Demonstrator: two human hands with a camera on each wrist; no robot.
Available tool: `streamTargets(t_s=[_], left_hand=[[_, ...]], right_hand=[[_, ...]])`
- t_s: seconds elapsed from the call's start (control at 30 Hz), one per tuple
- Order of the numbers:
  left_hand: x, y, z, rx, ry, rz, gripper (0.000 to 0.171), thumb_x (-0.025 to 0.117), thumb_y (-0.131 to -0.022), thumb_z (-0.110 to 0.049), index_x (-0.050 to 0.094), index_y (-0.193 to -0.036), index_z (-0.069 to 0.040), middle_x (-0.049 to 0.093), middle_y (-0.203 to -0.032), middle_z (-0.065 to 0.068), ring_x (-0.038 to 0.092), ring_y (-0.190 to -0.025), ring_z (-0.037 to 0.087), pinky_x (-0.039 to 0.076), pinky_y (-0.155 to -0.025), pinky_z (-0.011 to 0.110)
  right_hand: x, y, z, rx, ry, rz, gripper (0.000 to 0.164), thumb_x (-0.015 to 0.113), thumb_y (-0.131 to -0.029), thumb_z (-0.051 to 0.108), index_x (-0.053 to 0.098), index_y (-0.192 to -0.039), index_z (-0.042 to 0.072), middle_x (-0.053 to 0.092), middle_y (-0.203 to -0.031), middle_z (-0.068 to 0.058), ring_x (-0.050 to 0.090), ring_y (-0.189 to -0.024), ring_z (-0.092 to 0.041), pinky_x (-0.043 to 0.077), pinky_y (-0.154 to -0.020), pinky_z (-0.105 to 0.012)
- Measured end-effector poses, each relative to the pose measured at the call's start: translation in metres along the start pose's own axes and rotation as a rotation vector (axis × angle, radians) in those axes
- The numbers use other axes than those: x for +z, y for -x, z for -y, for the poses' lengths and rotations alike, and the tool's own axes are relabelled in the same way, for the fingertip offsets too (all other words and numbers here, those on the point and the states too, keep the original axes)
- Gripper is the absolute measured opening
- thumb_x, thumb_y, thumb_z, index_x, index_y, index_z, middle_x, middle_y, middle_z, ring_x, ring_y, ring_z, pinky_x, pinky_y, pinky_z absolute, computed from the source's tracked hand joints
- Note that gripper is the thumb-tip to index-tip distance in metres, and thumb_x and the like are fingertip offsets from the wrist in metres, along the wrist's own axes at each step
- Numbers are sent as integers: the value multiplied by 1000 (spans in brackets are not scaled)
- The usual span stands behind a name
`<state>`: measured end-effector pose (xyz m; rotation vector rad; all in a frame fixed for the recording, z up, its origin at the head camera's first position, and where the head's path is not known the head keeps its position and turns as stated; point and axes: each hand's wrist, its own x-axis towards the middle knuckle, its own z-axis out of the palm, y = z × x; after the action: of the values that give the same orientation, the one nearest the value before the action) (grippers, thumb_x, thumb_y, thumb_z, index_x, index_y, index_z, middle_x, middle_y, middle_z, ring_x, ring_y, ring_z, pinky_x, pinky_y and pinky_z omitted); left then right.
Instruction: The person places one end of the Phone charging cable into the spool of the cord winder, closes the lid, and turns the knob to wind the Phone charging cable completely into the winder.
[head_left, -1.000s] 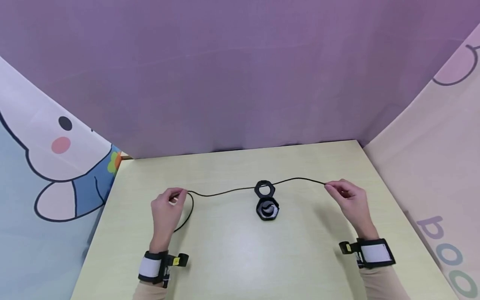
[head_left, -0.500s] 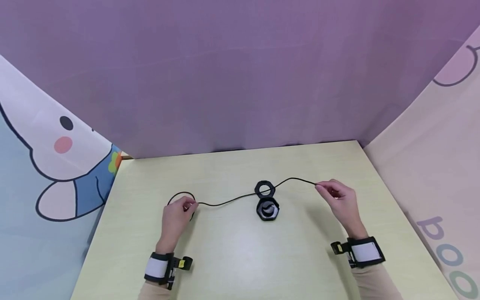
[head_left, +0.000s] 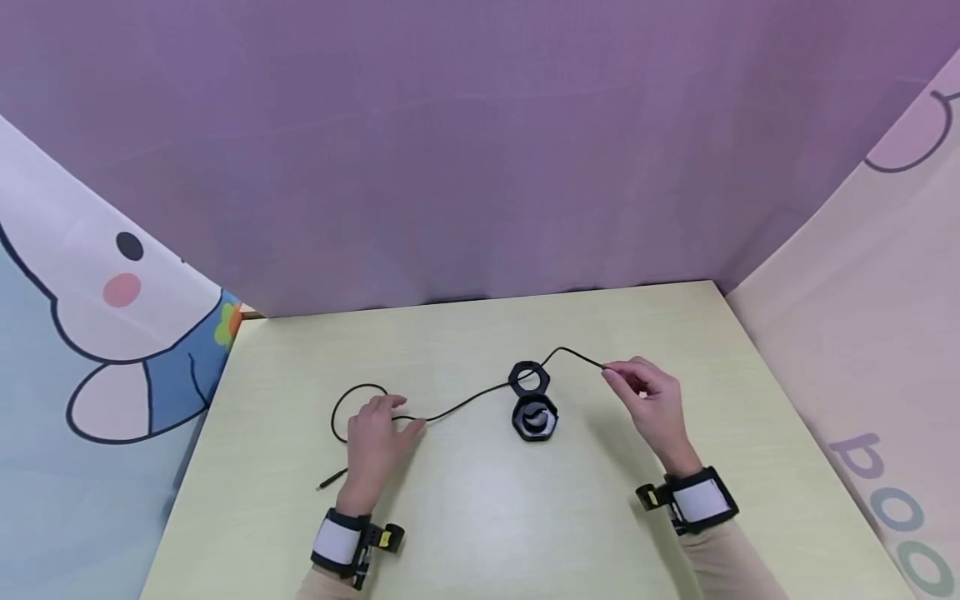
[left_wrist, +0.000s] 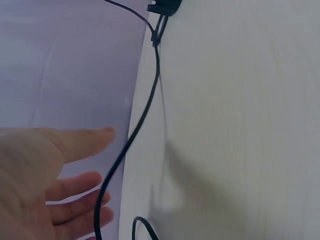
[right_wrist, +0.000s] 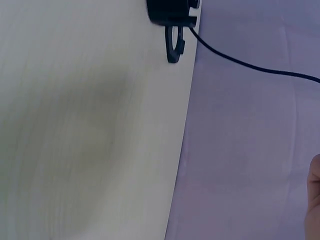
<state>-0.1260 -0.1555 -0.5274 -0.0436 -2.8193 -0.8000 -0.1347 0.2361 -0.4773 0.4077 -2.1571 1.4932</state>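
A thin black cable [head_left: 467, 402] runs across the table between the two hands. Between finger and thumb, my right hand [head_left: 651, 408] pinches its right part; only an edge of this hand shows in the right wrist view. My left hand [head_left: 372, 446] is spread over the left part of the cable, thumb and fingers apart, as the left wrist view also shows. Beyond the left hand the cable makes a loop and finishes in a thicker tip [head_left: 330, 479]. Midway stands a small black six-sided case [head_left: 516, 421] with a ring-shaped lid [head_left: 514, 367] behind it, and the cable passes across the ring.
The pale wooden table [head_left: 480, 517] ends at a purple cloth wall [head_left: 480, 167]. Printed cloth panels flank it, a cartoon panel [head_left: 45, 500] on the left and a pale one [head_left: 862, 333] on the right.
My left hand has moved right and nearer, and its fingers have come apart from the cable they pinched. My right hand has moved left with the cable, whose right stretch now arches more steeply.
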Motion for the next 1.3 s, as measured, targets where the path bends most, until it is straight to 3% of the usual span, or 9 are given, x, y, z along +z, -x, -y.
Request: streamTargets(t_s=[0.17, 0.33, 0.63, 0.83, 0.97, 1.2, 1.3], left_hand=[[2, -3, -14, 76, 59, -138, 42, 87, -85, -27, 72, -112, 2, 71, -112, 22, 66, -103, 43, 50, -85, 56], [-1, -7, -35, 169, 143, -186, 38, 84, -88, -24, 70, -114, 0, 70, -115, 20, 65, -107, 41, 50, -88, 55], [12, -14, -51, 384, 207, -319, 43, 86, -85, -21, 68, -117, 2, 69, -117, 18, 65, -105, 38, 51, -89, 53], [24, -12, -63, 502, 279, -297, 47, 79, -91, -28, 66, -127, -1, 65, -130, 16, 62, -119, 34, 49, -97, 51], [30, -11, -73, 584, 285, -272, 47, 71, -98, -37, 66, -130, -3, 65, -134, 15, 60, -124, 33, 47, -103, 50], [41, -9, -84, 763, 163, -212, 39, 69, -99, -31, 69, -128, -5, 68, -132, 11, 62, -127, 29, 48, -107, 49], [47, -6, -87, 808, 112, -180, 36, 68, -100, -25, 68, -130, -5, 71, -129, 10, 64, -127, 28, 47, -110, 48]], right_hand=[[13, 3, -12, -21, -45, 26, 16, 72, -88, -15, 77, -98, -4, 63, -77, 0, 48, -64, -6, 37, -53, -20], [27, 3, -7, -51, -91, 70, 21, 74, -86, -15, 79, -99, 2, 63, -77, 1, 48, -65, -6, 37, -54, -18], [53, 4, -4, -162, -190, 166, 28, 72, -77, -27, 77, -96, -7, 67, -79, -6, 46, -62, -8, 35, -52, -22], [63, 9, 12, -164, -203, 237, 28, 73, -74, -29, 77, -94, -9, 67, -80, -9, 52, -67, -8, 41, -55, -17], [69, 13, 9, -156, -186, 284, 26, 74, -74, -27, 77, -93, -9, 67, -81, -10, 56, -72, -10, 45, -59, -16], [77, 24, -10, -137, -130, 380, 24, 78, -80, -14, 82, -99, 2, 70, -93, -6, 60, -81, -10, 49, -67, -16], [77, 26, -14, -133, -116, 426, 22, 78, -84, -8, 82, -100, 6, 70, -98, -4, 63, -87, -11, 53, -71, -18]])
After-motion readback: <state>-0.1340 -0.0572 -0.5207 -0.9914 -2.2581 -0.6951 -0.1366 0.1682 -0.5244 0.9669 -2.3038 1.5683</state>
